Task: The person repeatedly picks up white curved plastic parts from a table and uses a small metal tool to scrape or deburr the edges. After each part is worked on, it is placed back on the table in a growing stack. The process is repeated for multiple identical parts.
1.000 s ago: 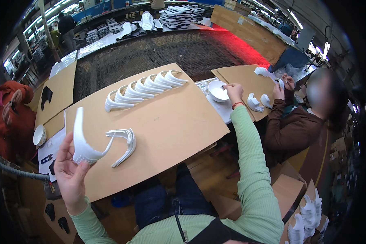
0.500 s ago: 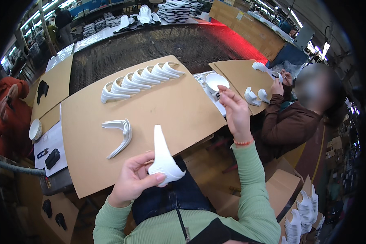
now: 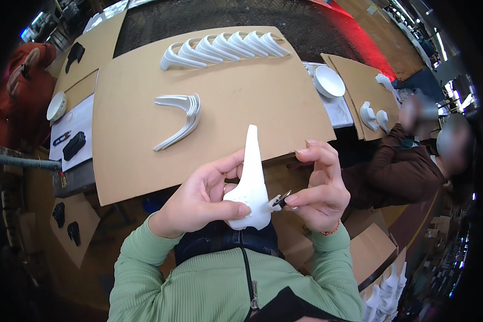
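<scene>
white curved pieces in far-edge row (image 3: 225,48): 7 | stacked curved pieces mid-surface (image 3: 180,118): 1 stack | white bowls (image 3: 328,81): 2 | held piece (image 3: 250,182): 1

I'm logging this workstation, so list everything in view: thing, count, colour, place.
Curved moulded piece: one, white, held in front of the chest.
Small tool: one, dark with a metal tip, at the held piece's lower edge.
Row of curved pieces: about eight, white, far edge of the board.
Nested curved pieces: a few, white, board centre-left.
Cardboard board: one, tan, on the bench.
Bowl: one, white, right of the board.
Co-worker's sleeve: one, brown, far right.
Left hand: grip around the held piece.
Right hand: fingers pinch the small tool.
</scene>
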Motion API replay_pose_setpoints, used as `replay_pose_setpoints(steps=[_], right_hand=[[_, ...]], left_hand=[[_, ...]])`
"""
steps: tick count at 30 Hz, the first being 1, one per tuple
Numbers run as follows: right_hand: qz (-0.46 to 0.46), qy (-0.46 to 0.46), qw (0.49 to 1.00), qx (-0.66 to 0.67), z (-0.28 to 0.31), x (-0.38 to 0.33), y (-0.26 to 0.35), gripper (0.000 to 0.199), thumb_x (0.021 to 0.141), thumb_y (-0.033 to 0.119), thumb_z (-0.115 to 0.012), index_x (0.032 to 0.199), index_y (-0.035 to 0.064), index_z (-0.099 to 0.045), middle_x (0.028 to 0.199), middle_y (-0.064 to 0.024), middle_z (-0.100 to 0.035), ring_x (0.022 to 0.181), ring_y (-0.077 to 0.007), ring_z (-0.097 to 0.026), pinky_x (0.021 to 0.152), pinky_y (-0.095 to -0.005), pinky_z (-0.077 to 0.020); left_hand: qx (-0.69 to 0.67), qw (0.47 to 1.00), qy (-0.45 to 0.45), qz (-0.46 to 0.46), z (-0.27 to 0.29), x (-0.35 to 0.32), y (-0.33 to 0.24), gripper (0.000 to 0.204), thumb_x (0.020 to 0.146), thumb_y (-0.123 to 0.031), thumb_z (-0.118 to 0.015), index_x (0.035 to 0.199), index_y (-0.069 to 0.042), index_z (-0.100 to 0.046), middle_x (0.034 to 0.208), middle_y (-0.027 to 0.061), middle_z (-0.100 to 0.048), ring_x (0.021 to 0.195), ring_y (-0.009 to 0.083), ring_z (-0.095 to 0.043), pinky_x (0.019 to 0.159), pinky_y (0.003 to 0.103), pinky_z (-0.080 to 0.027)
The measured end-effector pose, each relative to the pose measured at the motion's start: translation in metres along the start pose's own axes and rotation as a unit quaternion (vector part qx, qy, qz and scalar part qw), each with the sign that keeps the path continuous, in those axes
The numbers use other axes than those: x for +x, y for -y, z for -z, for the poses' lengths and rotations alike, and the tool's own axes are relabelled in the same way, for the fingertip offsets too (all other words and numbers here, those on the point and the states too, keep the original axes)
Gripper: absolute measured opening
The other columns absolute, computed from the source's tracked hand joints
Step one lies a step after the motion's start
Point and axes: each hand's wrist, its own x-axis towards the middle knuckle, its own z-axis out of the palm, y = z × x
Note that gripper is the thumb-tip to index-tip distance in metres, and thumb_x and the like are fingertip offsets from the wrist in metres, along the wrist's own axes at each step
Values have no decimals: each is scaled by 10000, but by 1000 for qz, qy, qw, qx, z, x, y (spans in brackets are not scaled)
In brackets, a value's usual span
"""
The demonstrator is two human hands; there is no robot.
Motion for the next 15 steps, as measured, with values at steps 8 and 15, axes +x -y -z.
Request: replay_pose_setpoints(steps=[8,15], right_hand=[[20,32,997,-61,-3,-3,5,220,618,170,-814,818,223,-739,1192,-138,-567,1210,-325,-368,995,-445,-320],[33,30,995,-85,-5,-6,6,236,616,153,-811,820,245,-736,1195,-112,-568,1220,-323,-355,996,-427,-324]], left_hand=[[-9,999,-25,31,-1,-2,-2,884,672,42,-692,1427,67,-233,1261,114,-487,1102,146,-542,948,269,-437],[-30,998,-32,37,-2,-2,-3,890,667,55,-691,1429,63,-230,1279,119,-476,1110,148,-539,956,271,-435]])
